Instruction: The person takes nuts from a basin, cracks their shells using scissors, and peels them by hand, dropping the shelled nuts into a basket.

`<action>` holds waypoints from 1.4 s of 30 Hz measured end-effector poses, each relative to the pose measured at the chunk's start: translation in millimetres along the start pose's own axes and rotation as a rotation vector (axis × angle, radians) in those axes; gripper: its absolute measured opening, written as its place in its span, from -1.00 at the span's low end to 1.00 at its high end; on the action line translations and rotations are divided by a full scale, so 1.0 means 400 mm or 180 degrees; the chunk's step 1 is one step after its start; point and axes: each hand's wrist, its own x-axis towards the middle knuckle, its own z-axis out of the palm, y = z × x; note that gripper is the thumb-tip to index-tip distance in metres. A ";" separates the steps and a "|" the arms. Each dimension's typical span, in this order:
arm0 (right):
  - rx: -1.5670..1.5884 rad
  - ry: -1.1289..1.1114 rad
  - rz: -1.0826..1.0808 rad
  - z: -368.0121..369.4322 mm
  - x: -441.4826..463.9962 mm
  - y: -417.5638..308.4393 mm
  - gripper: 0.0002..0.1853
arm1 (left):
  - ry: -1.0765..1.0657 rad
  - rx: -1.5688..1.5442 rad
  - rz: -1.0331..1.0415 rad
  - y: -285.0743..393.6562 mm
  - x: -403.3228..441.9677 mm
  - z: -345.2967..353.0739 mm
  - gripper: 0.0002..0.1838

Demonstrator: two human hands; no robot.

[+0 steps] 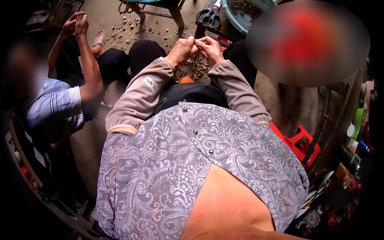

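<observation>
My left hand (182,51) and my right hand (210,49) meet in front of my knees. The fingertips of both are pinched together, touching or nearly so. Whatever lies between them is too small and too covered to name. Below and around my hands, broken shell-like bits (195,71) are scattered on the floor. Ahead and to the right of them, dark-handled scissors (209,17) lie on a small dark stand. A blue-green plastic basket (233,18) beside the scissors holds many small brown nut-like pieces.
A co-worker sits at the left, their hands (77,25) raised close together. More shell bits (130,32) litter the floor ahead, near a wooden stool (176,16). On the right stand a red plastic stool (303,143) and cluttered shelves. The upper right is blurred out.
</observation>
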 end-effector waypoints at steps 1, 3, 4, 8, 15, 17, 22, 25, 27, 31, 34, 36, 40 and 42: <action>0.0067 0.0038 -0.0011 0.005 -0.003 0.002 -0.91 | 0.0006 0.0108 -0.0008 -0.001 0.000 0.005 -0.84; 0.0261 0.0053 -0.0004 0.009 -0.005 0.005 -0.91 | 0.0070 -0.0056 -0.0014 0.003 0.001 0.002 -0.84; 0.0386 0.0027 0.0015 0.008 -0.006 0.008 -0.91 | 0.0089 -0.0225 -0.0051 0.006 0.006 -0.007 -0.84; 0.0840 -0.0015 0.0067 0.011 -0.003 0.001 -0.88 | 0.0206 -0.0908 -0.0707 0.013 0.023 -0.021 -0.82; 0.0825 0.0108 -0.0054 0.013 -0.006 -0.010 -0.88 | 0.0190 -0.1370 -0.0812 0.031 0.020 -0.037 -0.75; 0.0717 0.0172 -0.0124 0.016 -0.010 -0.015 -0.89 | 0.0124 -0.1093 -0.0640 0.032 0.017 -0.040 -0.76; 0.0391 0.0246 -0.0245 0.025 -0.014 -0.014 -0.85 | -0.0030 -0.0726 -0.0557 0.033 0.014 -0.038 -0.77; 0.0121 0.0096 -0.0263 0.007 -0.002 0.005 -0.87 | -0.0038 -0.0530 -0.0493 0.036 0.013 -0.035 -0.78; -0.0029 0.0050 -0.0268 0.002 0.002 0.009 -0.87 | -0.0091 -0.0561 -0.0585 0.041 0.011 -0.041 -0.79; -0.0109 0.0002 -0.0245 0.021 -0.013 -0.004 -0.87 | 0.0153 -0.0268 -0.0424 0.014 0.011 -0.018 -0.81; 0.0382 0.0123 -0.0130 0.020 -0.006 0.002 -0.85 | 0.0316 -0.0560 -0.0457 0.005 0.017 -0.016 -0.85; 0.0711 0.0095 -0.0039 0.019 -0.006 -0.004 -0.86 | 0.0382 -0.0884 -0.0550 0.003 0.023 -0.018 -0.86; 0.1006 0.0011 0.0066 0.011 -0.004 -0.007 -0.85 | 0.0261 -0.2146 -0.1566 0.018 0.023 -0.048 -0.76; 0.0983 0.0048 0.0041 0.012 -0.007 -0.009 -0.85 | 0.0288 -0.2402 -0.1700 0.009 0.017 -0.042 -0.72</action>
